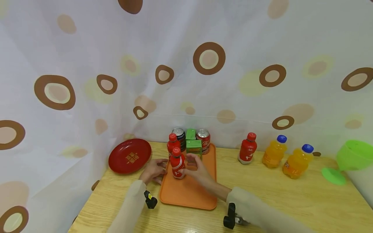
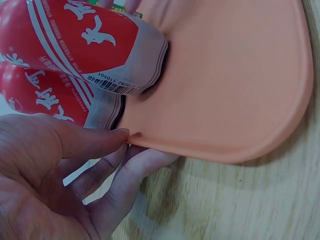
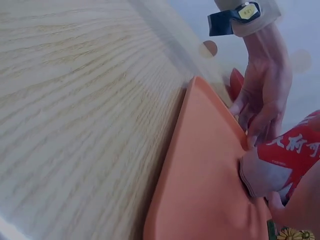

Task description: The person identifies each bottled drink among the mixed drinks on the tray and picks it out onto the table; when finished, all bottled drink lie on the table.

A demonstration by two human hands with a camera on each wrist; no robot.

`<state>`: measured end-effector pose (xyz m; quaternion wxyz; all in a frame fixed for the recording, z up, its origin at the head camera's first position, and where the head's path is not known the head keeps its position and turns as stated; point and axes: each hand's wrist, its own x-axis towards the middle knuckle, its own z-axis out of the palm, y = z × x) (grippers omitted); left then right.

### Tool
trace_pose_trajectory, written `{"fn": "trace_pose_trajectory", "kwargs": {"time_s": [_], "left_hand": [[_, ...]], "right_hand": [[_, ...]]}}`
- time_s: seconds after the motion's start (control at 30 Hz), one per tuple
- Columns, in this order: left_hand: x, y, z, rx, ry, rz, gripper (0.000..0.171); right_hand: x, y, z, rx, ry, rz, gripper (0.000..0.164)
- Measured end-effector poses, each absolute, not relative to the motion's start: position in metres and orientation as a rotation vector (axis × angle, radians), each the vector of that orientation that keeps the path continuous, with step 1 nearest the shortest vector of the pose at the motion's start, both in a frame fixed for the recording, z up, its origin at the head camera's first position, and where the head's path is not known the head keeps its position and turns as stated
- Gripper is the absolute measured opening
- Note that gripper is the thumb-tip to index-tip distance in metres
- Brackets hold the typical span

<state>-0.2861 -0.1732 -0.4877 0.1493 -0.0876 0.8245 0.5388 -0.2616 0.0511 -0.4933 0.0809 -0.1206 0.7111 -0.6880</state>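
A red plastic drink bottle (image 1: 177,165) with white lettering stands upright on an orange tray (image 1: 189,193). My right hand (image 1: 201,173) holds it from the right, with the thumb across its front; its other fingers are partly hidden. Just behind is a second red bottle (image 1: 172,142), close to the tray's left edge. My left hand (image 1: 153,170) pinches that edge, and the left wrist view has its thumb (image 2: 107,141) on top of the rim, with fingers underneath. Farther back on the tray are green boxes (image 1: 194,147), a dark can (image 1: 181,140) and a red can (image 1: 204,141).
A red plate (image 1: 116,160) lies left of the tray. To the right stand another red bottle (image 1: 247,149) and two orange drink bottles (image 1: 274,154) with blue caps. A green goblet-shaped thing (image 1: 354,155) lies at far right. A patterned curtain (image 1: 233,106) hangs behind the table.
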Motion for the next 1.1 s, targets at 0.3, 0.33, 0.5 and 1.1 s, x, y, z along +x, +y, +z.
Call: {"fn": "trace_pose_trajectory", "kwargs": {"time_s": [0.3,0.33,0.5,1.1], "left_hand": [[-0.287,-0.171,-0.487,-0.232,2.348,1.544,0.062],[-0.287,-0.171,-0.488,-0.234,2.345,1.542,0.062],[-0.286,-0.172,-0.489,-0.238,2.362,1.516,0.064],[-0.289,-0.169,-0.482,-0.252,2.323,1.482,0.062]], "right_hand": [[-0.264,0.032,-0.508,-0.389,2.103,-2.139,0.065],[-0.264,0.030,-0.510,-0.398,2.106,-2.145,0.065],[-0.269,0.021,-0.515,-0.424,2.143,-2.143,0.067],[-0.265,0.038,-0.512,-0.378,2.184,-2.170,0.064]]}}
